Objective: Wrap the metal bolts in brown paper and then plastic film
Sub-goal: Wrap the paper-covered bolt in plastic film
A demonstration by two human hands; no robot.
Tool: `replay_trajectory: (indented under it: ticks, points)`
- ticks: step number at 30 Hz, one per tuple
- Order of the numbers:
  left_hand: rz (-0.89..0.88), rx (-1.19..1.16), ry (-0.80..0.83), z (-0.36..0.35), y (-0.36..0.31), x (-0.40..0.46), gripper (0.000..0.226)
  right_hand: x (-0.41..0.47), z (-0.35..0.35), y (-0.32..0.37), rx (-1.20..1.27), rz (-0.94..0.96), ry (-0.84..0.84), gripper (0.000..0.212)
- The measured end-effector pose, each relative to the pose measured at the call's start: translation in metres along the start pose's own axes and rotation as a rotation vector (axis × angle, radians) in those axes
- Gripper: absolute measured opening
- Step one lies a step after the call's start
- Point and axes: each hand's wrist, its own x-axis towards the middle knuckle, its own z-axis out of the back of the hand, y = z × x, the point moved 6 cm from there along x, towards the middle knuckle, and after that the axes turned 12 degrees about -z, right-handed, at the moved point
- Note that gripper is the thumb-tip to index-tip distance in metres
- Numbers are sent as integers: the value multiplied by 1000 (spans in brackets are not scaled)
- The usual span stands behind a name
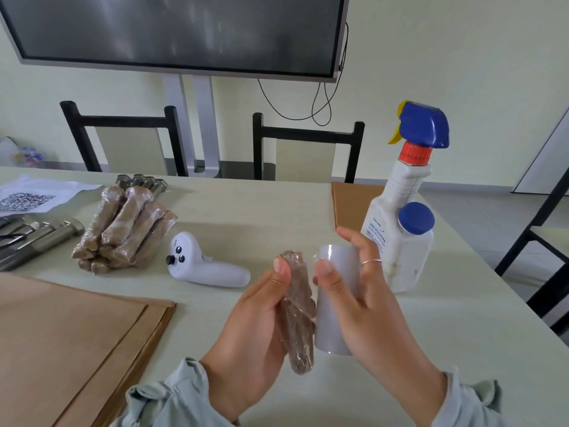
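My left hand (255, 315) grips a bolt wrapped in brown paper and plastic film (298, 315), held upright above the table. Right beside it, my right hand (351, 291) holds the grey roll of plastic film (337, 300), thumb on its front and fingers behind it. Film runs from the roll onto the bolt. A pile of several wrapped bolts (126, 229) lies at the left. Bare metal bolts (40, 235) lie at the far left, and more bare bolts (143, 181) lie behind the pile. A stack of brown paper sheets (70, 343) lies at the lower left.
A white handheld controller (206, 266) lies on the table (246, 211) between the pile and my hands. A white spray bottle (403, 211) with a blue trigger stands at the right, with a brown sheet (348, 204) behind it. Two chairs (308, 146) and a screen (175, 32) lie beyond the table.
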Motion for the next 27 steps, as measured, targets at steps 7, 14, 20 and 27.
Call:
replay_trajectory:
  ticks: [7,14,20,27]
  points:
    - [-54,-93,-159,12,-1,9,42,6,-3,-9,-148,-19,-102,14]
    - [53,-142,-84,11,5,7,42,10,-7,-16,-348,-11,-72,4]
    - [133,-142,-43,6,20,8,54,4,-7,-14,-528,25,-139,39]
    - [55,-118,-94,10,12,7,31,5,-4,-15,-481,-6,-135,39]
